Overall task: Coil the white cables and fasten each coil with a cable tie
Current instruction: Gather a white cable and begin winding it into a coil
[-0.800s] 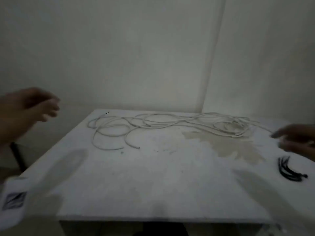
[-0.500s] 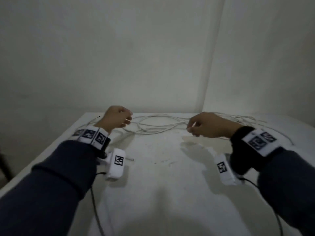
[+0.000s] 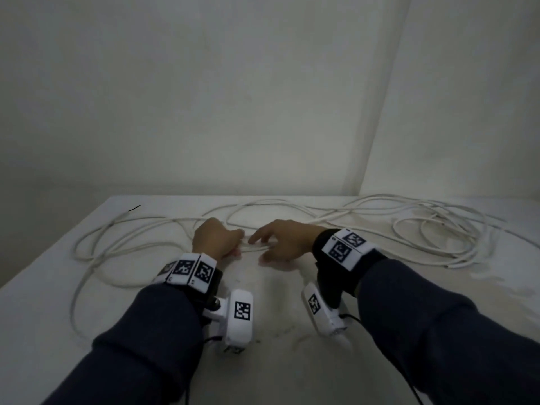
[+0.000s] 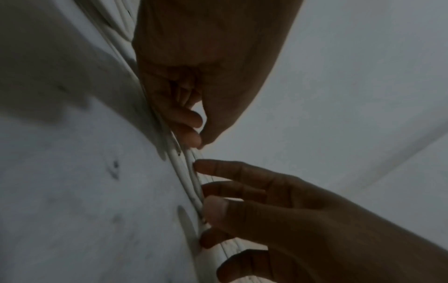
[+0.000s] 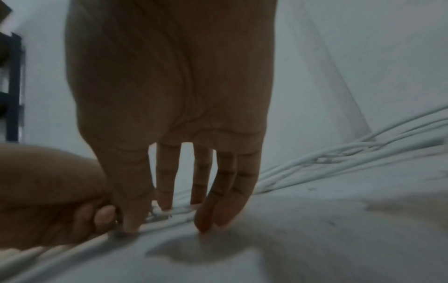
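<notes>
Long white cables (image 3: 254, 247) lie in loose loops across the back of the white table (image 3: 43, 302). My left hand (image 3: 236, 244) is in the middle of them, its fingers curled round a bunch of strands (image 4: 191, 181). My right hand (image 3: 263, 247) is just to its right. Its fingers (image 5: 167, 176) hang straight down and touch the same strands, and the thumb presses on them (image 4: 215, 206). In the right wrist view the left hand (image 5: 48, 191) grips the strands beside the right thumb. No cable tie is in view.
More cable loops (image 3: 455, 260) pile up at the table's right back, close to the wall corner. Other loops (image 3: 87, 252) trail to the left edge, where a thin dark bit (image 3: 134, 208) sticks out of a cable end. A dark frame (image 5: 13, 86) stands left of the table.
Both hands came down onto the cables and closer together. The left hand took hold of the strands, and the right hand's fingers went from curled to straight.
</notes>
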The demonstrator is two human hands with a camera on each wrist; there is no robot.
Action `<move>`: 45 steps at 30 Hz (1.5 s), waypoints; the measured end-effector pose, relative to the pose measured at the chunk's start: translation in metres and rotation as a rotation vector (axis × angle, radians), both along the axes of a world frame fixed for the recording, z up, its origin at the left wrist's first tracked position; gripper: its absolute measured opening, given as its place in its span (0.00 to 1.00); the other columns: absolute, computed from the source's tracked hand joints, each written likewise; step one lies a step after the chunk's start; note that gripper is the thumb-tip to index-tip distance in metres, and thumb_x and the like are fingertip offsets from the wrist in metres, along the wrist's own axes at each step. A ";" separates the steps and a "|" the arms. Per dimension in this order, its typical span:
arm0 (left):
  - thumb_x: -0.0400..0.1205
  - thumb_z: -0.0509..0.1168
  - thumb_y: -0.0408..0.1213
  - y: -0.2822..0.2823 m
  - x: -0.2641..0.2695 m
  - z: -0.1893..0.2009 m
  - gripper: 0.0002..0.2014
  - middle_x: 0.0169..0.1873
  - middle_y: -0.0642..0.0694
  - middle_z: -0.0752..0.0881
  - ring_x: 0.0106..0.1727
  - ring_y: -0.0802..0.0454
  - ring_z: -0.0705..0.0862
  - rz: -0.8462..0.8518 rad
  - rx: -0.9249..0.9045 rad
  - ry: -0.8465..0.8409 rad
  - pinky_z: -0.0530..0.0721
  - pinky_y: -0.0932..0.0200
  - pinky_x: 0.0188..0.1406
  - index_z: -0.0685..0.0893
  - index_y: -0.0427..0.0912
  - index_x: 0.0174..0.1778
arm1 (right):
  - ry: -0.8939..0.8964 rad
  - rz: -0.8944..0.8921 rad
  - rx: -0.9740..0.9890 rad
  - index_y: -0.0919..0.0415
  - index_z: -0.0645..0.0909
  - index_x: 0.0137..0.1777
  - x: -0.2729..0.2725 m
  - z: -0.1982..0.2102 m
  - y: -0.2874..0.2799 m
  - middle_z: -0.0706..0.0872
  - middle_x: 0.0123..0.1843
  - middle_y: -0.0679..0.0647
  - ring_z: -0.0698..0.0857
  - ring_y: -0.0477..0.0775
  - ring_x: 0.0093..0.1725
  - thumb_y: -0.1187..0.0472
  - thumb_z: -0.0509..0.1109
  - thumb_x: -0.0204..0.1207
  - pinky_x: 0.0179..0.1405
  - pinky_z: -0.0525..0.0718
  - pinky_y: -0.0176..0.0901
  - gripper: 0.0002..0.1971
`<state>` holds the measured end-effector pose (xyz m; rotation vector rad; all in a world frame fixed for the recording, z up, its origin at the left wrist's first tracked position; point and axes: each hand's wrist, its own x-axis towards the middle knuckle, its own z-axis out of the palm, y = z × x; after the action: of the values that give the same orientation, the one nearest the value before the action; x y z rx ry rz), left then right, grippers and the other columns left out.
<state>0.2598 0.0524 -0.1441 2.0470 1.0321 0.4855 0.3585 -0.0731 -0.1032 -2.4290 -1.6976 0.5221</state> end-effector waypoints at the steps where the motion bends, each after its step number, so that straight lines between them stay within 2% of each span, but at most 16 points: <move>1: 0.76 0.67 0.36 0.002 0.003 0.000 0.13 0.11 0.50 0.80 0.24 0.52 0.81 -0.003 -0.006 -0.011 0.77 0.63 0.27 0.87 0.32 0.29 | 0.020 0.023 0.005 0.49 0.80 0.69 0.000 0.001 0.001 0.82 0.69 0.53 0.82 0.55 0.62 0.54 0.73 0.76 0.55 0.78 0.40 0.21; 4: 0.79 0.66 0.27 0.007 0.009 0.002 0.11 0.22 0.42 0.82 0.29 0.46 0.82 -0.015 -0.179 -0.333 0.80 0.59 0.29 0.79 0.36 0.30 | 0.219 -0.003 0.074 0.54 0.87 0.58 0.008 0.003 -0.006 0.86 0.60 0.55 0.85 0.52 0.48 0.58 0.72 0.77 0.35 0.84 0.35 0.11; 9: 0.85 0.60 0.29 0.006 -0.020 0.030 0.06 0.30 0.49 0.87 0.37 0.55 0.87 -0.109 -0.267 -0.976 0.87 0.61 0.45 0.76 0.44 0.44 | 0.539 -0.463 0.497 0.62 0.79 0.50 0.036 0.009 -0.032 0.85 0.50 0.59 0.86 0.52 0.39 0.58 0.69 0.81 0.35 0.82 0.41 0.07; 12: 0.81 0.64 0.34 0.008 -0.046 0.049 0.02 0.38 0.51 0.91 0.48 0.55 0.88 -0.240 -0.232 -1.082 0.86 0.60 0.56 0.79 0.44 0.47 | 0.941 -0.733 0.665 0.63 0.75 0.58 0.055 0.015 -0.049 0.82 0.57 0.62 0.86 0.55 0.43 0.50 0.69 0.79 0.41 0.83 0.45 0.17; 15: 0.78 0.66 0.22 0.010 -0.065 0.060 0.05 0.46 0.57 0.91 0.53 0.64 0.86 -0.340 0.010 -0.905 0.81 0.71 0.58 0.83 0.36 0.43 | 1.479 -0.835 0.919 0.66 0.69 0.65 0.070 0.026 -0.063 0.83 0.54 0.63 0.85 0.59 0.54 0.44 0.67 0.77 0.56 0.82 0.56 0.28; 17: 0.75 0.65 0.15 0.012 -0.072 0.060 0.11 0.50 0.56 0.88 0.54 0.71 0.83 -0.355 0.100 -0.792 0.77 0.77 0.55 0.85 0.37 0.38 | 1.642 -0.909 1.151 0.68 0.71 0.67 0.078 0.031 -0.064 0.82 0.41 0.60 0.84 0.54 0.45 0.46 0.64 0.79 0.52 0.84 0.53 0.26; 20: 0.74 0.68 0.16 0.021 -0.079 0.050 0.14 0.48 0.47 0.82 0.48 0.74 0.80 -0.221 0.148 -0.644 0.74 0.83 0.48 0.88 0.41 0.33 | 1.325 -1.195 1.290 0.69 0.72 0.48 0.077 0.036 -0.068 0.74 0.37 0.58 0.76 0.50 0.33 0.58 0.56 0.86 0.31 0.77 0.42 0.13; 22: 0.77 0.65 0.16 0.025 -0.084 0.039 0.22 0.40 0.42 0.85 0.41 0.59 0.82 -0.157 0.039 -0.583 0.80 0.77 0.39 0.88 0.49 0.27 | 1.361 -1.167 1.328 0.64 0.64 0.35 0.071 0.036 -0.066 0.66 0.32 0.55 0.70 0.46 0.26 0.69 0.46 0.85 0.15 0.71 0.34 0.16; 24: 0.79 0.61 0.15 0.018 -0.088 0.031 0.18 0.41 0.35 0.86 0.39 0.50 0.83 -0.135 -0.182 -0.566 0.83 0.74 0.32 0.89 0.40 0.34 | 1.372 -1.149 1.310 0.62 0.64 0.33 0.059 0.041 -0.065 0.62 0.29 0.54 0.64 0.45 0.17 0.75 0.43 0.79 0.10 0.59 0.28 0.16; 27: 0.82 0.59 0.19 0.002 -0.088 0.029 0.09 0.47 0.32 0.86 0.44 0.46 0.85 -0.063 -0.429 -0.693 0.87 0.69 0.34 0.85 0.27 0.48 | 1.262 -0.941 1.234 0.60 0.73 0.44 0.028 0.055 -0.063 0.66 0.28 0.52 0.63 0.44 0.15 0.69 0.50 0.84 0.12 0.59 0.29 0.12; 33: 0.80 0.68 0.33 -0.007 -0.078 0.024 0.16 0.70 0.43 0.77 0.68 0.45 0.77 -0.018 -0.318 -0.645 0.74 0.44 0.72 0.81 0.42 0.65 | 1.110 -0.521 1.084 0.63 0.80 0.49 -0.019 0.072 -0.090 0.83 0.36 0.54 0.83 0.50 0.36 0.71 0.57 0.84 0.42 0.85 0.41 0.10; 35: 0.79 0.71 0.39 -0.007 -0.077 0.025 0.28 0.74 0.46 0.69 0.72 0.46 0.73 -0.003 -0.333 -0.560 0.72 0.44 0.73 0.72 0.41 0.75 | 1.110 -0.571 1.125 0.65 0.79 0.48 -0.025 0.072 -0.098 0.83 0.40 0.57 0.84 0.52 0.40 0.74 0.57 0.84 0.51 0.85 0.48 0.10; 38: 0.74 0.74 0.47 -0.005 -0.080 0.029 0.42 0.82 0.44 0.57 0.79 0.44 0.65 0.012 -0.335 -0.397 0.68 0.46 0.76 0.62 0.40 0.81 | 1.314 -0.786 1.230 0.69 0.76 0.43 -0.023 0.059 -0.116 0.80 0.36 0.61 0.81 0.56 0.36 0.76 0.58 0.81 0.48 0.86 0.54 0.08; 41: 0.69 0.73 0.58 -0.016 -0.093 0.039 0.41 0.85 0.46 0.45 0.84 0.43 0.54 -0.058 -0.140 -0.075 0.58 0.49 0.80 0.71 0.44 0.77 | 1.412 -0.975 1.156 0.72 0.73 0.39 -0.029 0.037 -0.134 0.78 0.36 0.64 0.80 0.58 0.36 0.77 0.53 0.81 0.42 0.86 0.57 0.11; 43: 0.69 0.71 0.60 -0.039 -0.103 0.048 0.34 0.83 0.40 0.51 0.82 0.40 0.57 -0.092 0.074 0.060 0.58 0.52 0.79 0.78 0.48 0.70 | 1.392 -1.035 1.076 0.73 0.73 0.42 -0.039 0.023 -0.138 0.78 0.39 0.64 0.81 0.57 0.37 0.78 0.52 0.82 0.37 0.86 0.59 0.10; 45: 0.78 0.69 0.53 -0.071 -0.110 0.058 0.19 0.71 0.36 0.73 0.69 0.42 0.74 -0.167 0.139 0.037 0.73 0.54 0.66 0.84 0.44 0.58 | 1.427 -1.042 1.089 0.75 0.73 0.49 -0.049 0.012 -0.137 0.77 0.43 0.64 0.81 0.58 0.41 0.78 0.51 0.82 0.42 0.83 0.62 0.09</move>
<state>0.1498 -0.0185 -0.0856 2.2511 0.8592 0.4447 0.3090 -0.2102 -0.0913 -1.1139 0.0498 0.6036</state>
